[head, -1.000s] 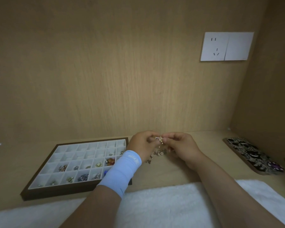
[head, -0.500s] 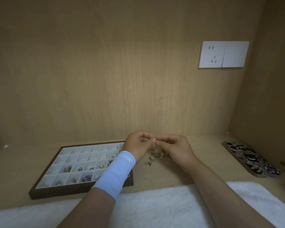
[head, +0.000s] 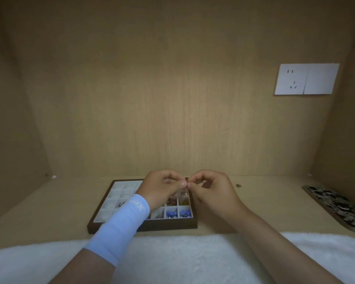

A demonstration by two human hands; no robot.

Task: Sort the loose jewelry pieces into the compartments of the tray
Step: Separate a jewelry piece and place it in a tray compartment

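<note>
Left hand and right hand, fingers curled, both pinch a thin dangling jewelry piece above the tray, right column. Advice: steady it, lower straight into one compartment, release once inside

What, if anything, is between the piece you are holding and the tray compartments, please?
Nothing visible. The left hand and right hand both pinch the piece, which appears to hang just over the open right-hand compartments of the tray. The left hand and wristband cover only the middle compartments.
</note>
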